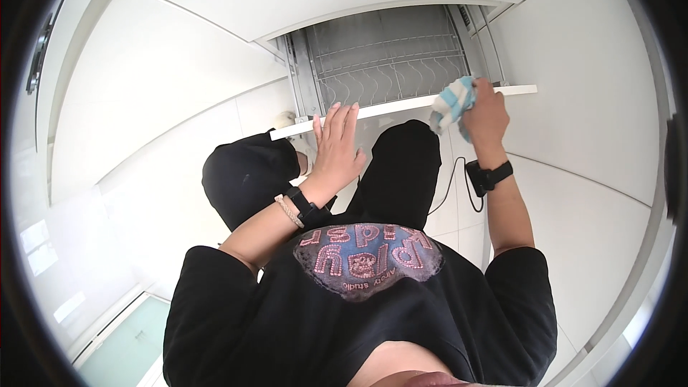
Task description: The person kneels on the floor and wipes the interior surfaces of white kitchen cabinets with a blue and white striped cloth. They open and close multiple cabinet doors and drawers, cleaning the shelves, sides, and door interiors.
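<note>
My right hand (486, 118) grips a striped cloth (454, 101) in light blue and off-white, at the right part of the top edge of a white drawer front (395, 107). Part of the cloth hangs down on my side of that edge. The fingertips of my left hand (337, 142) rest on the same edge, left of its middle, with the fingers apart and nothing in them. Behind the front, the pulled-out drawer holds a metal wire rack (389, 59) with wavy dividers. The rear of the drawer is hidden under the white surface above.
White cabinet panels stand to the left (177, 59) and right (580, 91). Metal rails (298, 75) flank the rack. My bent knees (411, 156) are close below the drawer front. A black cable (449, 188) loops by my right wrist, above the tiled floor (457, 226).
</note>
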`<action>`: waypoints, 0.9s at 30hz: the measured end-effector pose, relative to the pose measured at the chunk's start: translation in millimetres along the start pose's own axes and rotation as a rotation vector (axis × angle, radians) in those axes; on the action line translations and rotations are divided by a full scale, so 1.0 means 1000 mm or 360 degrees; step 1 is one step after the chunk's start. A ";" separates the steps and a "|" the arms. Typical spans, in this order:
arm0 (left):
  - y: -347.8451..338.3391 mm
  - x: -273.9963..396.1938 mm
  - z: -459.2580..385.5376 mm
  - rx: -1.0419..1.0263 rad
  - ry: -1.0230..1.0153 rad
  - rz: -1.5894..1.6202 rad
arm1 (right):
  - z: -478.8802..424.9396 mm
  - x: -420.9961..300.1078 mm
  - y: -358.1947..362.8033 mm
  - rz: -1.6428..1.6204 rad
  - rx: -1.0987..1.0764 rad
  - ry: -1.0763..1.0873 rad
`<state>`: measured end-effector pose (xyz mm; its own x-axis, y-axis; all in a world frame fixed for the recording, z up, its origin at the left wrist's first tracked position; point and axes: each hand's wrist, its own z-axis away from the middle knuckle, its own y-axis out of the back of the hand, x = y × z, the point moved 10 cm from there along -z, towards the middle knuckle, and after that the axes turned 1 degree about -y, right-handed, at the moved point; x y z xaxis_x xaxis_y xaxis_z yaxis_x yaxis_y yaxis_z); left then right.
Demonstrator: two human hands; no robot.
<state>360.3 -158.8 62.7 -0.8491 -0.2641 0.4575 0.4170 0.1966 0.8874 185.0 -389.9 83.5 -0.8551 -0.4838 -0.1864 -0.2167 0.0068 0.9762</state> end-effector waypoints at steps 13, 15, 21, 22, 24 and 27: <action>0.017 -0.004 0.004 0.0040 -0.0183 0.0302 | 0.054 -0.101 -0.001 -0.0296 -0.0090 0.0423; 0.020 -0.002 0.008 0.0020 -0.0202 0.0319 | 0.040 -0.050 0.010 -0.0194 0.0083 0.0302; 0.024 -0.006 0.008 0.0022 -0.0249 0.0421 | 0.031 -0.031 -0.003 0.0118 0.0056 0.0134; 0.025 -0.007 0.007 0.0020 -0.0245 0.0450 | 0.036 -0.050 -0.004 0.0097 0.0004 0.0207; 0.027 -0.012 0.007 0.0008 -0.0180 0.0558 | 0.047 -0.083 -0.015 0.0148 -0.0045 0.0340; 0.035 -0.029 0.007 -0.0002 0.0023 0.0760 | 0.069 -0.139 -0.020 0.0018 -0.0142 0.0574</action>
<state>397.3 -137.2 79.8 -0.5580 -0.1575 0.8147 0.7597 0.2981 0.5779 276.0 -262.3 82.6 -0.6326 -0.7617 -0.1401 -0.1527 -0.0547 0.9868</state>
